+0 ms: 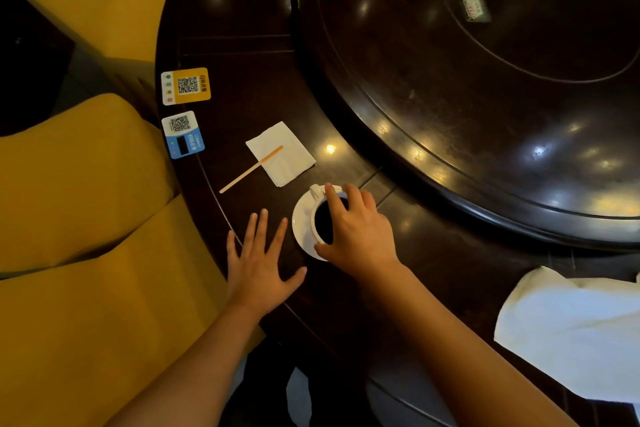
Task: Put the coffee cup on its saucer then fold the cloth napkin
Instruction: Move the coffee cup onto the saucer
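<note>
Clasping coffee cup (323, 218) by rim with right hand (356, 232) on saucer (300, 224), left hand (258, 262) flat, empty; next, release and reach for cloth napkin (571, 329).

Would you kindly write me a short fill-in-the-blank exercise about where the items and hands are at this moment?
1. The coffee cup sits on a white ____.
2. The wooden stir stick rests partly on the small ____ napkin.
3. The ____ hand has its grip over the cup's rim; the other hand lies flat on the table.
4. The white cloth napkin lies at the table's ____ edge.

Missing words: saucer; paper; right; right
</note>
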Available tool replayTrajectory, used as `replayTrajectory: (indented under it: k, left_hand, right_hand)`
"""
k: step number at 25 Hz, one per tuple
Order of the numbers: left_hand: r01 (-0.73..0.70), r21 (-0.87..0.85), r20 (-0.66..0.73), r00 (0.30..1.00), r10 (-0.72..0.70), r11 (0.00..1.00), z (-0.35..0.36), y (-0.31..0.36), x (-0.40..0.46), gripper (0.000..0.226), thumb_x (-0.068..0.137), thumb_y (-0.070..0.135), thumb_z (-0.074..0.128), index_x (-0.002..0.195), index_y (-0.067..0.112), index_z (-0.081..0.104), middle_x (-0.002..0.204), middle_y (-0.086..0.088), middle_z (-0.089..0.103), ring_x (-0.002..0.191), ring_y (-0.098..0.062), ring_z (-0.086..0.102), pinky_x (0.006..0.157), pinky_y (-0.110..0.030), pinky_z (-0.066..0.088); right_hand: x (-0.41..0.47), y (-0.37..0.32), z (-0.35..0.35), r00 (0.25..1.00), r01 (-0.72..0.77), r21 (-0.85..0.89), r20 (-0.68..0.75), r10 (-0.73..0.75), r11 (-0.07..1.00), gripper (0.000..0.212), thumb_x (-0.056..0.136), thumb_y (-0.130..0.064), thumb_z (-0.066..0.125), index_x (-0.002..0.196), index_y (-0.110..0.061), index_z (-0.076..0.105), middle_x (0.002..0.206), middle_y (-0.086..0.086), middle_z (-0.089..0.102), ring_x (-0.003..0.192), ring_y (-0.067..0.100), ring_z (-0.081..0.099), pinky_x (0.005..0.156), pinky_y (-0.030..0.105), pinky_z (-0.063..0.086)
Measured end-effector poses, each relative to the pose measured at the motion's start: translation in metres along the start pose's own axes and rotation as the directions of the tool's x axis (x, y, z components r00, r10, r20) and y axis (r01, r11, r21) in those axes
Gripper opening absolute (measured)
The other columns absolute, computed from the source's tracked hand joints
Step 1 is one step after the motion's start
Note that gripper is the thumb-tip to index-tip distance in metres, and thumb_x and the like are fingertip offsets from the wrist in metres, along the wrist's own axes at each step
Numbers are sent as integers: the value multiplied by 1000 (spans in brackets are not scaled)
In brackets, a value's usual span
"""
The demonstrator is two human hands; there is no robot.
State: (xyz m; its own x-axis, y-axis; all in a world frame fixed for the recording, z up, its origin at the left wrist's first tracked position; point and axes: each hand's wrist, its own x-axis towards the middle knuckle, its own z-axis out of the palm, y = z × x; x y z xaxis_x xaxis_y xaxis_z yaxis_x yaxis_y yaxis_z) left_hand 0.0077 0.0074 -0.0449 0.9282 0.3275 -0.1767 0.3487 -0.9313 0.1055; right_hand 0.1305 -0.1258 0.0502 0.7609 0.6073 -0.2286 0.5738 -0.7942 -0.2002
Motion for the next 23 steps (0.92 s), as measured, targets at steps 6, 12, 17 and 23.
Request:
replayTrajectory:
  k: [6, 12, 17, 23]
  left_hand:
    - [2, -27, -1, 1000, -2, 1000, 1, 0, 0, 88, 76, 76, 32, 147, 26, 18, 156, -15, 16, 143, -29, 5, 107, -60, 15]
    - [0, -34, -8, 1000, -1, 999, 2, -1, 0, 88, 75, 76, 33, 147, 26, 18, 156, -14, 16, 143, -29, 6, 108, -59, 13]
    - [10, -33, 8, 1000, -9, 999, 3, -1, 0, 88, 75, 76, 31, 147, 27, 16, 156, -14, 14, 143, -28, 2, 108, -59, 12]
    - [1, -24, 5, 1000, -1, 1000, 2, 0, 0, 88, 76, 75, 29, 147, 27, 13, 157, -13, 9, 143, -27, -2, 109, -59, 9]
  right_hand:
    - [12, -2, 10, 1000, 17, -17, 20, -16, 1000, 93, 67, -49, 73, 140, -18, 25, 141, 13, 37, 126, 34, 34, 84, 44, 50]
    - [15, 0, 8, 997, 58, -13, 46, -57, 998, 95, 68, -54, 72, 142, -19, 22, 143, 11, 35, 128, 33, 34, 85, 43, 50]
    - [15, 5, 7, 993, 100, -32, 72, -97, 995, 98, 68, -55, 71, 143, -20, 19, 145, 11, 31, 130, 32, 31, 86, 42, 49]
    - [13, 7, 14, 994, 96, -8, 52, -95, 995, 98, 70, -58, 67, 145, -23, 14, 149, 10, 27, 133, 31, 25, 90, 46, 47]
